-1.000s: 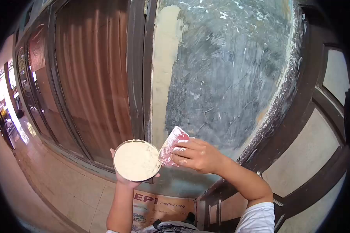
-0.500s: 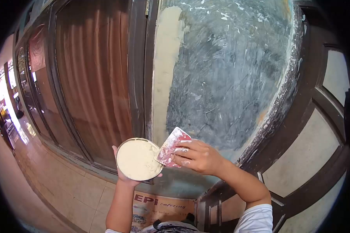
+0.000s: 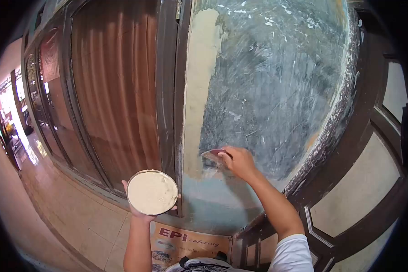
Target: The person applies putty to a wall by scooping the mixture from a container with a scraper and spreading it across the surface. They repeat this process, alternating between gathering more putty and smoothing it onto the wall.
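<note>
Scraper (image 3: pixel 213 155), pinched in my right hand (image 3: pixel 238 162): moved from bowl (image 3: pixel 148 171) to wall (image 3: pixel 267 109), just right of cream strip (image 3: pixel 196 95), near its lower end; work, I judge, has passed to the wall. Bowl: below-left of that strip, clasped from beneath by my left hand (image 3: pixel 141 216).

The bowl (image 3: pixel 146 213) hides most of the left hand (image 3: pixel 141 216).

The floor (image 3: pixel 95 240) is laid with pale beige, square-edged tiles. An orange printed sheet (image 3: pixel 199 249), rectangular and lettered "EPI catering", lies on it.
</note>
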`<state>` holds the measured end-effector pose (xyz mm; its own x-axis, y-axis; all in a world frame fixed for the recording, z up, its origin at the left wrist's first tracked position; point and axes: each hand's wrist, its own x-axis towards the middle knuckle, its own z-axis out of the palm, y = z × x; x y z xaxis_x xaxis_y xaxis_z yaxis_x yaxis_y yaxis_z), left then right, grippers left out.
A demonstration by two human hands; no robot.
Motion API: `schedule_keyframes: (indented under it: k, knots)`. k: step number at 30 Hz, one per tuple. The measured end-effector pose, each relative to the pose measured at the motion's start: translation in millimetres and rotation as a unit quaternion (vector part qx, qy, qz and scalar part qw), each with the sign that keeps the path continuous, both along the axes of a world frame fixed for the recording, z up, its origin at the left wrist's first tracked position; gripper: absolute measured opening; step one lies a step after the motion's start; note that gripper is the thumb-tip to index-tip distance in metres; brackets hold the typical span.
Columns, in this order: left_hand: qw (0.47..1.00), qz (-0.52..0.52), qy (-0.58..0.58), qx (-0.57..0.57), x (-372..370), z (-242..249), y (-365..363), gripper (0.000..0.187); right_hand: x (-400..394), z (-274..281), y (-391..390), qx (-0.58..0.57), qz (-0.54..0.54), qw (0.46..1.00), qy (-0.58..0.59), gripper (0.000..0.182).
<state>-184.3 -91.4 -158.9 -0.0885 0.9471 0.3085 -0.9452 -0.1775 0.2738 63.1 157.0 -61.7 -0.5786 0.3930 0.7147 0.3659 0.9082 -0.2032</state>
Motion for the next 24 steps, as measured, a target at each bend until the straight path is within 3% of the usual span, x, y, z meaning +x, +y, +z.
schedule_keyframes:
  k: [6,8,11,15,17,23,24]
  knots:
    - [0.999,0.038,-0.003,0.015,-9.9,-7.1,-14.8,0.113,-34.2,-63.5,34.7,-0.067,-0.026,0.991,-0.109,0.027]
    - [0.999,0.038,-0.036,-0.010,-10.1,-4.2,-21.6,0.120,-36.9,-70.7,34.3,-0.059,-0.016,0.991,-0.120,0.026]
    - [0.999,0.047,-0.012,0.014,-13.6,-8.9,-27.4,0.111,-39.1,-79.9,39.1,-0.049,0.007,0.991,-0.126,0.025]
    - [0.997,0.066,-0.011,0.025,-18.5,-19.3,-26.4,0.109,-42.6,-79.6,38.4,-0.053,-0.019,0.992,-0.112,0.024]
    - [0.997,0.074,0.006,0.007,-18.6,-16.9,-28.2,0.109,-42.9,-68.9,37.5,-0.045,-0.008,0.998,-0.043,0.024]
    - [0.997,0.070,0.000,0.007,-16.6,-17.5,-27.4,0.109,-42.8,-57.2,40.8,-0.029,-0.060,0.992,-0.105,0.024]
    - [0.997,0.075,-0.018,0.001,-16.2,-18.5,-28.5,0.110,-41.8,-50.8,39.1,-0.041,-0.049,0.997,-0.037,0.024]
